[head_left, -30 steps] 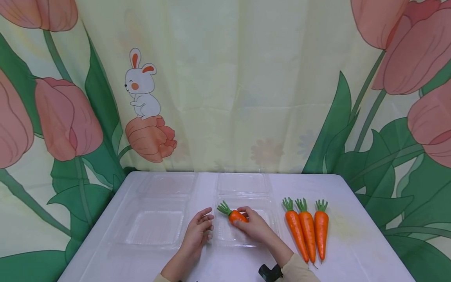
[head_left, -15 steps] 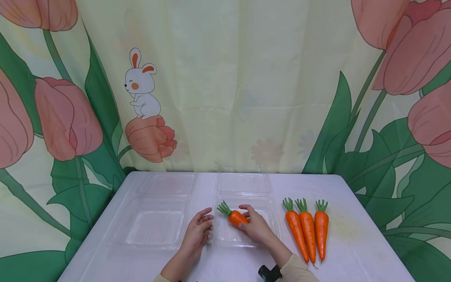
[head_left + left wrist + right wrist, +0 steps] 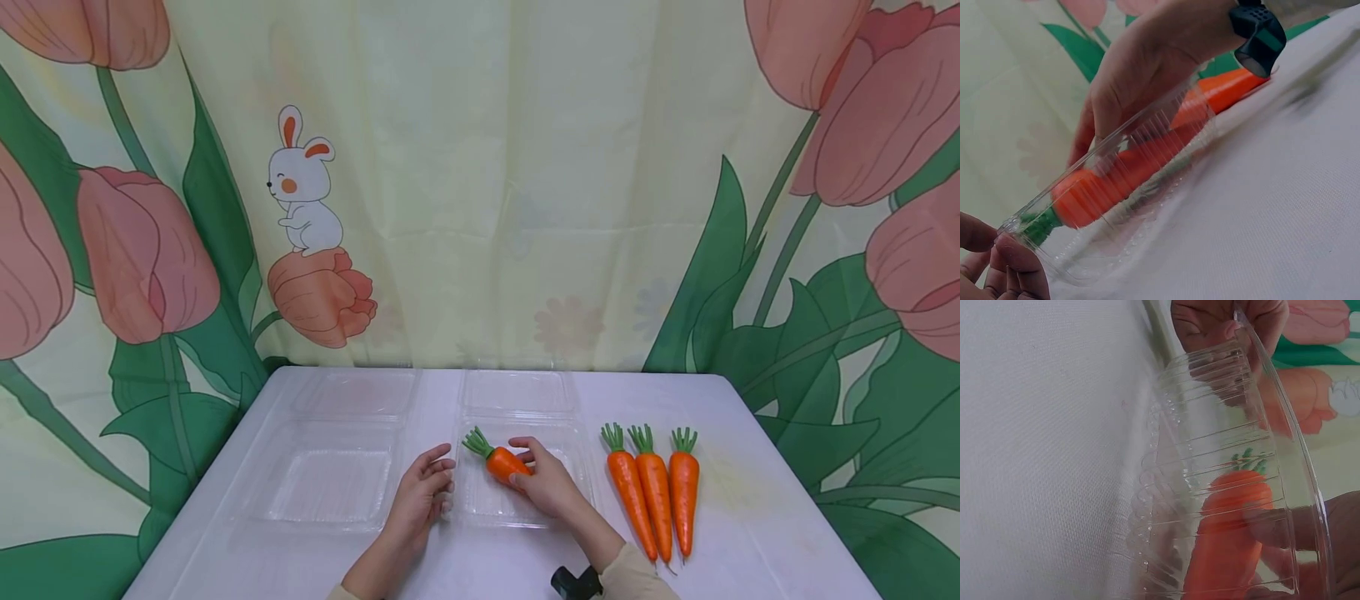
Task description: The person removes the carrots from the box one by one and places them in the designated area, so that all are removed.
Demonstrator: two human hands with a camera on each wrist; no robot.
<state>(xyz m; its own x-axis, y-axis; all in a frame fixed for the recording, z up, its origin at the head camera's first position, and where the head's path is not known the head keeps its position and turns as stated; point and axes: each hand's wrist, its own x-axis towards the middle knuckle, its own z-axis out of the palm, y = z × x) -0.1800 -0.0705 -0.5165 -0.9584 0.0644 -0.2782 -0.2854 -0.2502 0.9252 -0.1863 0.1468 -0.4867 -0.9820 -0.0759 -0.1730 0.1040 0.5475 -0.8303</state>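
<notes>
In the head view, an orange carrot (image 3: 506, 465) with green stubby leaves lies slantwise within the base of the right clear plastic container (image 3: 487, 503). My right hand (image 3: 553, 483) reaches in from the right and holds the carrot, thumb on the near side and the index finger raised off it. My left hand (image 3: 420, 493) is at this container's left rim. Seen from the left wrist, its thumb and forefinger pinch the rim's corner near the green leaves. Through the ribbed wall in the right wrist view, my right thumb (image 3: 1269, 526) touches the carrot (image 3: 1225, 540).
Another clear container (image 3: 330, 483) lies with its lid flipped back on the left of the white table (image 3: 637, 575). Three more carrots (image 3: 652, 492) are lined up to the right, leaves pointing away. Behind the table hangs a curtain (image 3: 450, 167) printed with tulips and a rabbit.
My right hand's fingers have loosened and lifted a little from the carrot's top, and the thumb has shifted slightly right. The carrot, containers and left hand keep their places.
</notes>
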